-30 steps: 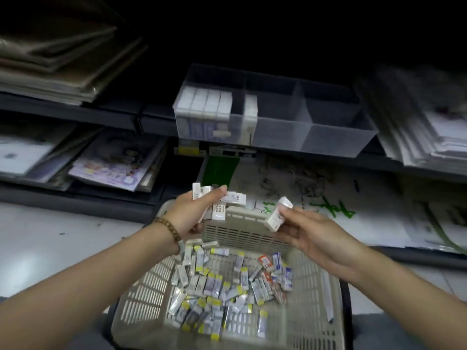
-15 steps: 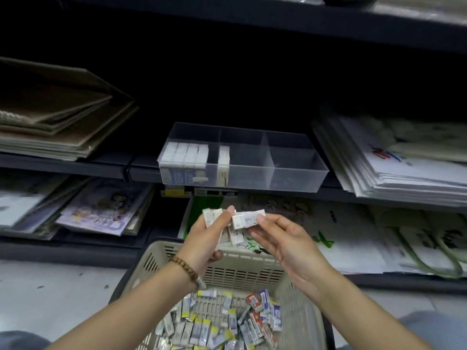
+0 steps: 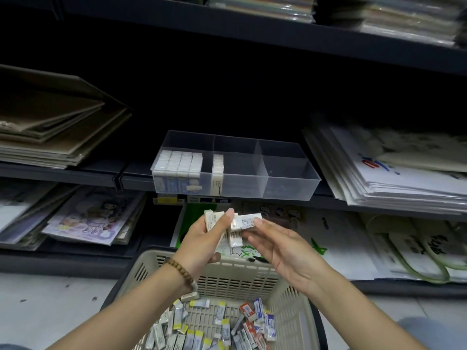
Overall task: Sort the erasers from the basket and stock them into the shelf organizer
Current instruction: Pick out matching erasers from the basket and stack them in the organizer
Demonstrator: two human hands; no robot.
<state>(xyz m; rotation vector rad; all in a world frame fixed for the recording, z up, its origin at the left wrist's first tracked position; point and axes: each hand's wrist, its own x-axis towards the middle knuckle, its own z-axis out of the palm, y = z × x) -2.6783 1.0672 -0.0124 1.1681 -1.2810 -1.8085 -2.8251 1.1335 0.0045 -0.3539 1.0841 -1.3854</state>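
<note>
Item: left hand (image 3: 207, 238), bead bracelet (image 3: 180, 270) at the wrist. Its fingers were curled round a bundle of erasers (image 3: 211, 219), with the thumb laid across the top, and it was held above the far rim of the basket.

Item: right hand (image 3: 285, 251), palm up and fingers mostly extended. Its fingertips pinched a single eraser (image 3: 246, 221) by its right end; the eraser's other end touched the bundle.

Item: basket (image 3: 227, 276), cream plastic with slotted walls, at the bottom edge of the view. Loose erasers (image 3: 214, 327) were heaped across its floor.

Item: shelf organizer (image 3: 285, 183), clear and divided, at the front edge of the middle shelf (image 3: 75, 175). Stocked erasers (image 3: 179, 160) stood in rows in its front left compartment. A short column of erasers (image 3: 217, 164) stood against the left wall of the next compartment.

Item: paper stacks (image 3: 404, 178) lay on the shelf to the organizer's right.
</note>
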